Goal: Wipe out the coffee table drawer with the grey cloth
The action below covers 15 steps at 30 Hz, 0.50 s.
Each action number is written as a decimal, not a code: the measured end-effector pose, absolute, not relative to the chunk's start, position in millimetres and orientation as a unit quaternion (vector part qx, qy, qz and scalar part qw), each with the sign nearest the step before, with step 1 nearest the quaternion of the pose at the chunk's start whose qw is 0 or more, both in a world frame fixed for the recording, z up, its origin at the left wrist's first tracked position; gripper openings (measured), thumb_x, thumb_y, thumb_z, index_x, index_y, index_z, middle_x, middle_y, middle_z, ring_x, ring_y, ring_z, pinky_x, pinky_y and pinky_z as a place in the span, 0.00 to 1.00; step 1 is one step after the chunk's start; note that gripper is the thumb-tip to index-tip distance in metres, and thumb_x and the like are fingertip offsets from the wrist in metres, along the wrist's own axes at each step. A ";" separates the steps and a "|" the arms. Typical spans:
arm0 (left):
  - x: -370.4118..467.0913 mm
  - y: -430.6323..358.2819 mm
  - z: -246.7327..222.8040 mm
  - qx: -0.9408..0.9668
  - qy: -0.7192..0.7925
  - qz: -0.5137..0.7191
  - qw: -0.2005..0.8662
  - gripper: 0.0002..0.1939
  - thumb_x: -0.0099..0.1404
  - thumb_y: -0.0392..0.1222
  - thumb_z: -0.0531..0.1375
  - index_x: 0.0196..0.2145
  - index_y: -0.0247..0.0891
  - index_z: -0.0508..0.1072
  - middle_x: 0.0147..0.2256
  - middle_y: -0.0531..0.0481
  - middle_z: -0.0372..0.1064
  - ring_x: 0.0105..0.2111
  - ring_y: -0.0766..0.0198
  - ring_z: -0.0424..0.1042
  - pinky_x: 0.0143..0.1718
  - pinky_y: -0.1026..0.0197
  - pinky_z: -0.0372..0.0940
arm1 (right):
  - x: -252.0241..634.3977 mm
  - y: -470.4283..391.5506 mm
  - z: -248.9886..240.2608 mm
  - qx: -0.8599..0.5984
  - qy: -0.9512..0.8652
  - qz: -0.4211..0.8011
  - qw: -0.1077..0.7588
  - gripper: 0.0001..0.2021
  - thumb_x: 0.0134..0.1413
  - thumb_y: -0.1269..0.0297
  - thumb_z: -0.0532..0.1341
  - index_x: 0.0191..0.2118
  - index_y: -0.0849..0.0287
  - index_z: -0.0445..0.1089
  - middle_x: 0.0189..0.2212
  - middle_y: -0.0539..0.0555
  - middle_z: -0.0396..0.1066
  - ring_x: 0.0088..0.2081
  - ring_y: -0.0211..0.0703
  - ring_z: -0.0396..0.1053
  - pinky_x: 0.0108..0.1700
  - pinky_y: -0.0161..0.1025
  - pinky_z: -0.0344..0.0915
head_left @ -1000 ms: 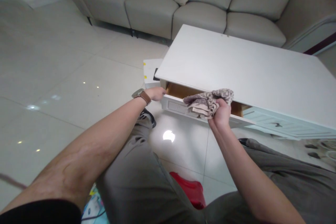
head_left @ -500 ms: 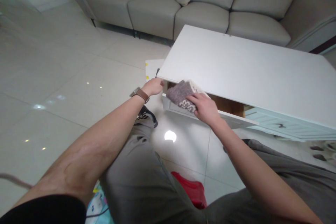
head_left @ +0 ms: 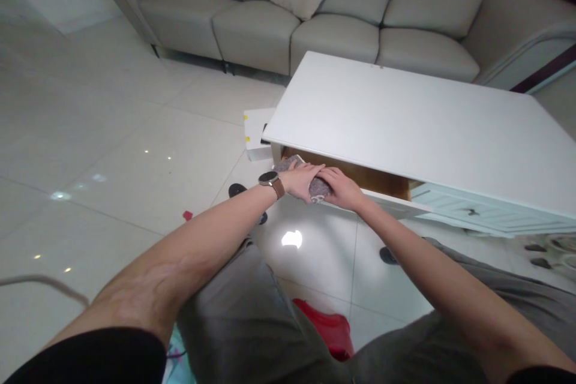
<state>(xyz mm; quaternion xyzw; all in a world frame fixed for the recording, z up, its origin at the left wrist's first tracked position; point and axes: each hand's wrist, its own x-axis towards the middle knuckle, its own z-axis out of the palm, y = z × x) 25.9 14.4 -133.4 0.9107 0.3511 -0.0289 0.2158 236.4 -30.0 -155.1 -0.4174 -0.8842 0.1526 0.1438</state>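
Observation:
A grey-brown cloth (head_left: 320, 188) with a white pattern lies bunched under both hands at the front edge of a partly pulled-out drawer (head_left: 382, 199). My left hand (head_left: 302, 180), a watch on its wrist, is closed over the cloth's left part. My right hand (head_left: 342, 188) grips the cloth's right end, its fingertips meeting the left hand. The drawer belongs to a white coffee table (head_left: 405, 114), and its brown wooden inside shows to the right of the hands. Part of the cloth is hidden beneath the fingers.
A grey sofa (head_left: 256, 27) stands behind the table. A white box (head_left: 257, 138) is on the floor by the table's left end. Between my legs sits a red object (head_left: 326, 330). A cable (head_left: 45, 281) crosses the floor at the left.
My left hand has moved right from the table's corner onto the cloth. The cloth is lower and more bunched, with my right hand still on it. The view has shifted slightly.

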 end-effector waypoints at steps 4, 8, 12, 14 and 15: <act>35.8 -0.7 -147.5 0.918 0.376 -0.035 0.123 0.63 0.47 0.43 0.72 0.74 0.34 0.44 0.70 0.28 0.52 0.69 0.33 0.49 0.68 0.28 0.38 | 306.3 -35.6 -158.3 -0.567 -0.812 0.136 -0.002 0.36 0.58 0.57 0.64 0.70 0.57 0.58 0.62 0.62 0.67 0.58 0.55 0.69 0.54 0.47 0.69; 37.1 -4.8 -154.1 0.916 0.394 0.027 0.072 0.46 0.56 0.40 0.65 0.70 0.33 0.57 0.63 0.31 0.64 0.63 0.39 0.62 0.66 0.31 0.45 | 361.7 -40.3 -164.0 -0.652 -0.716 0.143 -0.203 0.33 0.61 0.42 0.58 0.63 0.59 0.70 0.54 0.65 0.75 0.54 0.61 0.73 0.52 0.50 0.69; 26.4 2.6 -151.0 0.909 0.397 0.071 0.104 0.37 0.57 0.42 0.63 0.65 0.40 0.66 0.59 0.40 0.71 0.59 0.45 0.67 0.65 0.38 0.51 | 371.1 -44.0 -165.6 -0.666 -0.700 0.147 -0.213 0.31 0.61 0.41 0.55 0.60 0.56 0.75 0.51 0.64 0.77 0.53 0.61 0.74 0.51 0.50 0.69; 13.5 4.9 -150.3 0.899 0.415 0.088 0.106 0.36 0.55 0.39 0.62 0.63 0.40 0.69 0.58 0.42 0.73 0.60 0.46 0.68 0.67 0.40 0.50 | 366.8 -44.3 -164.3 -0.665 -0.701 0.151 -0.208 0.31 0.60 0.41 0.56 0.59 0.55 0.75 0.50 0.64 0.77 0.53 0.61 0.75 0.50 0.50 0.70; 5.0 5.0 -151.0 0.893 0.427 0.100 0.102 0.36 0.54 0.37 0.61 0.63 0.40 0.69 0.59 0.41 0.72 0.61 0.46 0.67 0.68 0.41 0.49 | 364.7 -44.2 -163.5 -0.665 -0.702 0.154 -0.205 0.31 0.60 0.41 0.57 0.60 0.55 0.75 0.50 0.64 0.77 0.52 0.61 0.75 0.51 0.50 0.70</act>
